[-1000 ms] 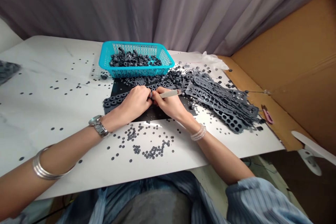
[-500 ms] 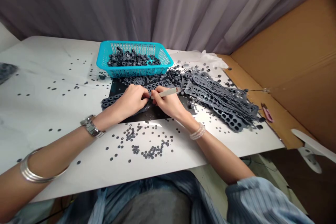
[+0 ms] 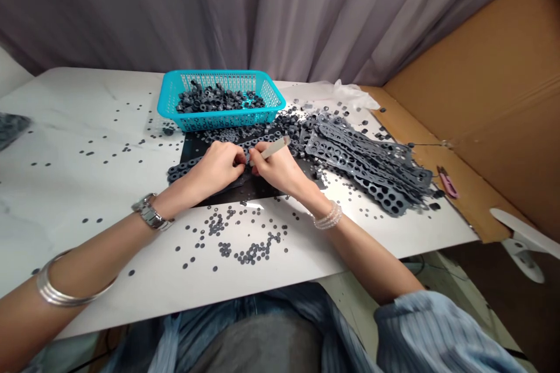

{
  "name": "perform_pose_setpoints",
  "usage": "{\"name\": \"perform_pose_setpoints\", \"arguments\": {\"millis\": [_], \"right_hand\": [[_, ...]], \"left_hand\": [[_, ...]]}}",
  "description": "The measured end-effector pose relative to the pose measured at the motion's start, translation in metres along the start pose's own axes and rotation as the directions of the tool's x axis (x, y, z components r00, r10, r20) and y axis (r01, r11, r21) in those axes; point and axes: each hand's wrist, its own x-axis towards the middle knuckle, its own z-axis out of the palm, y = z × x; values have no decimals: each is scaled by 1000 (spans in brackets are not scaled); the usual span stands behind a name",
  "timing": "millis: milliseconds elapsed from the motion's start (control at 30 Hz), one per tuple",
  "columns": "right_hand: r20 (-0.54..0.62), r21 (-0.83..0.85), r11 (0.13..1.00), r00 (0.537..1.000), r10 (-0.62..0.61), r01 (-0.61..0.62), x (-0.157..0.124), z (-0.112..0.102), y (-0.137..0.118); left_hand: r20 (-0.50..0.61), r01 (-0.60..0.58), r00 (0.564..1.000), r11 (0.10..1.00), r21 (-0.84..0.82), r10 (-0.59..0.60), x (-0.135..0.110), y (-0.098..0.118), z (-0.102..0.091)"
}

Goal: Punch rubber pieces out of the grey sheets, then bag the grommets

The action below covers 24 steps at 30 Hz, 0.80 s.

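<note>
1. Where my view centres over the black mat [image 3: 262, 187], the right hand [image 3: 277, 166] grips a pale-handled tool [image 3: 269, 150] pen-fashion; its working tip is hidden.
2. Left hand [image 3: 223, 164]: fingers curled inward, just beside the right fingertips. I cannot make out whether they pinch anything.
3. Ringed grey strip [image 3: 179, 171]: on the mat, its left end exposed, the remainder partly covered by the left hand.
4. Technique, as I judge it: the left hand should brace the strip flat near the tool, thumb clear of the tip's path; the right should apply short, controlled pressure, since a slip could nick a fingertip.
5. Pose: I see both forearms converging from the near edge of the table [image 3: 65, 186], left knuckles uppermost, right thumb facing the left hand, the tool's handle slanting rearward to the right.
</note>
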Motion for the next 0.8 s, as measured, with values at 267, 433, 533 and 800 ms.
{"name": "perform_pose_setpoints", "arguments": {"millis": [267,433,533,800], "right_hand": [[7,152,987,999,45,-46,-1,2,9],[9,127,991,999,36,-37,-2,3,7],[2,89,995,999,35,-35,-2,3,5],[22,2,1000,1000,17,-17,-1,2,0]], "left_hand": [[-11,26,1000,999,-22,-26,-1,0,-1],[-6,10,1000,1000,-5,-10,-1,3,-2],[3,-15,1000,1000,19,15,0,3,-1],[47,45,998,991,126,-51,4,10,0]]}}
